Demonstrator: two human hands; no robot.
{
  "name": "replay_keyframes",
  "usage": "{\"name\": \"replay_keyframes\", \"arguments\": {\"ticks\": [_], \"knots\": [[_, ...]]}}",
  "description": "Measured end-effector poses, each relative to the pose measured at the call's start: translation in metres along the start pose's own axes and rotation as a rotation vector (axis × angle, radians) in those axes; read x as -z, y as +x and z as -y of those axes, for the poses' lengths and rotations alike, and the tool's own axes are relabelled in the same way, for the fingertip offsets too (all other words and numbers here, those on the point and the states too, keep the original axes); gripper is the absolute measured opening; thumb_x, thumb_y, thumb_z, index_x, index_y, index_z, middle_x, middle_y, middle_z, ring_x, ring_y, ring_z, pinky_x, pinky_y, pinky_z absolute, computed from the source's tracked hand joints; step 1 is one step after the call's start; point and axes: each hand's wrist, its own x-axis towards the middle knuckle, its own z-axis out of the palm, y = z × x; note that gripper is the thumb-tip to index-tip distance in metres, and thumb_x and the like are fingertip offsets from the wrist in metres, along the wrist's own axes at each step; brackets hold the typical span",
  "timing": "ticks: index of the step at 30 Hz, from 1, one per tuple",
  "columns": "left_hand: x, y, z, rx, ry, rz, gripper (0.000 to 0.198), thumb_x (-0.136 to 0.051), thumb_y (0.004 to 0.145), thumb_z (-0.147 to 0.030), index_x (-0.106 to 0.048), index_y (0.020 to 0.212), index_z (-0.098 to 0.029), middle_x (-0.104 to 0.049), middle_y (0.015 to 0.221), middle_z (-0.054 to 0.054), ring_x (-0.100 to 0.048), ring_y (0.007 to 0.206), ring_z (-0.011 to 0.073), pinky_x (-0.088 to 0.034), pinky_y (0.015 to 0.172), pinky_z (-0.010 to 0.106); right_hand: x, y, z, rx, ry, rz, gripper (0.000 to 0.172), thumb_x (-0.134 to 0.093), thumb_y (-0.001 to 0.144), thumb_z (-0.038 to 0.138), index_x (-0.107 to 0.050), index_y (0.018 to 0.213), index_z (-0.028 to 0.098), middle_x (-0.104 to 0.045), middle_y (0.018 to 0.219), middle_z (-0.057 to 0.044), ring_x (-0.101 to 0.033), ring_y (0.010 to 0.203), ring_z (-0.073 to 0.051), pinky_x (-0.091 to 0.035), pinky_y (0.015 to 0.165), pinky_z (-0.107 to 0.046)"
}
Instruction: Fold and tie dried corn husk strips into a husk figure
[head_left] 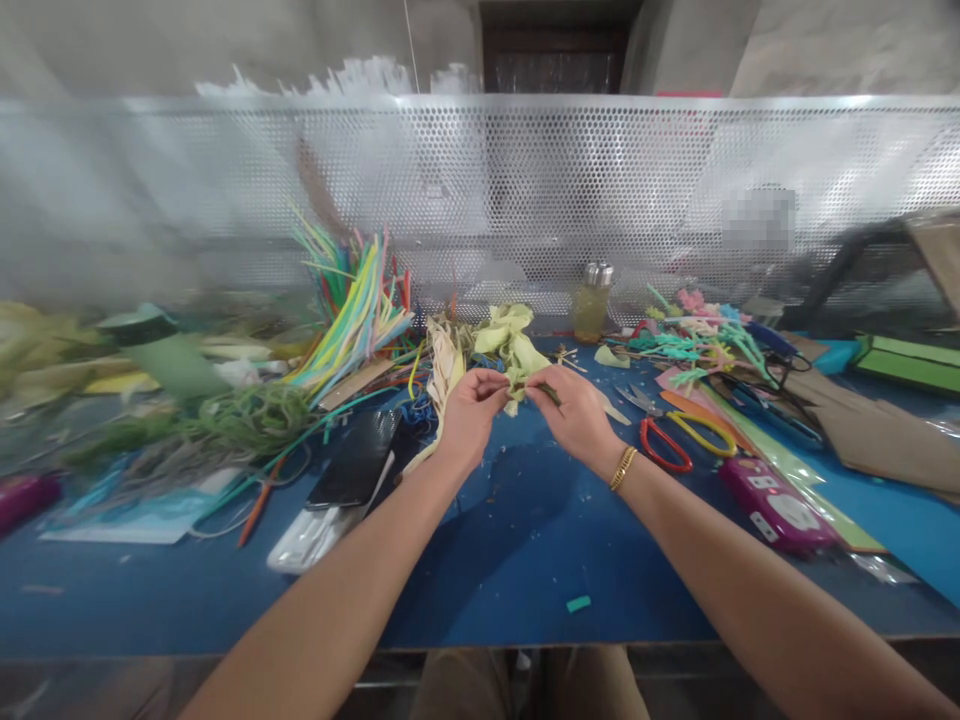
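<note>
Pale green leafy material (517, 345), perhaps crepe paper or dried leaf, stands above the table in front of me, gathered at its lower end. My left hand (474, 405) pinches that gathered end from the left side. From the right, my right hand (570, 405) pinches the same end, thumb and forefinger together; its wrist wears a gold bracelet. The fingertips of both hands almost meet. Just left of my left hand lies a bundle of cream husk-like strips (444, 365). Whatever fine piece sits between the fingertips is too small to make out.
Scissors with red and yellow handles (667, 440) and a purple device (776, 505) lie on the right. On the left are a black phone (356, 460), green cords (262, 415) and colourful pipe cleaners (352, 320). A small bottle (592, 305) stands before the perforated metal panel (555, 180).
</note>
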Motion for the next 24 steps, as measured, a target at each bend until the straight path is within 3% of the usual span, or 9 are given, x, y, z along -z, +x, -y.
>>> {"name": "replay_keyframes", "arguments": {"ticks": [8,11,15,19,24], "knots": [[0.001,0.002,-0.002,-0.067,0.028,0.01,0.026,-0.077,0.063,-0.014,-0.057,0.079,-0.019,-0.064,0.068,-0.003,-0.056,0.061,0.0101,-0.042,0.063,0.023,0.003,-0.001,0.002,0.025,-0.061,-0.026,0.021,-0.05,0.092,0.032,-0.064,0.101,0.019,-0.066,0.1,-0.007,-0.057,0.097,-0.021,-0.042,0.09,-0.035],[0.001,0.001,-0.001,-0.087,0.084,0.049,0.023,-0.074,0.064,-0.012,-0.057,0.077,-0.019,-0.065,0.068,-0.002,-0.057,0.062,0.0105,-0.042,0.064,0.023,0.002,-0.001,-0.002,-0.08,-0.128,-0.107,0.028,-0.047,0.094,0.038,-0.069,0.098,0.021,-0.065,0.105,-0.008,-0.056,0.103,-0.022,-0.037,0.097,-0.04],[0.0,-0.001,0.0,-0.05,0.16,0.144,0.022,-0.074,0.063,-0.011,-0.057,0.074,-0.019,-0.066,0.068,-0.002,-0.058,0.06,0.0112,-0.042,0.062,0.024,-0.001,0.001,-0.012,-0.213,-0.085,-0.066,0.036,-0.047,0.094,0.043,-0.072,0.08,0.021,-0.069,0.097,-0.007,-0.059,0.095,-0.021,-0.039,0.094,-0.04],[0.0,-0.003,0.002,0.026,0.209,0.228,0.02,-0.077,0.061,-0.013,-0.06,0.071,-0.018,-0.066,0.065,-0.001,-0.058,0.061,0.012,-0.042,0.061,0.024,-0.004,0.003,-0.012,-0.304,0.146,-0.085,0.025,-0.064,0.082,0.042,-0.07,0.073,0.019,-0.069,0.088,-0.005,-0.061,0.089,-0.018,-0.042,0.089,-0.036],[-0.002,-0.006,0.003,0.209,0.059,0.212,0.025,-0.082,0.062,-0.026,-0.071,0.082,-0.017,-0.07,0.078,0.004,-0.062,0.07,0.0139,-0.047,0.073,0.029,-0.007,0.003,-0.009,-0.57,0.724,-0.088,0.024,-0.071,0.072,0.04,-0.066,0.068,0.017,-0.063,0.072,-0.001,-0.056,0.068,-0.013,-0.045,0.071,-0.028]]}}
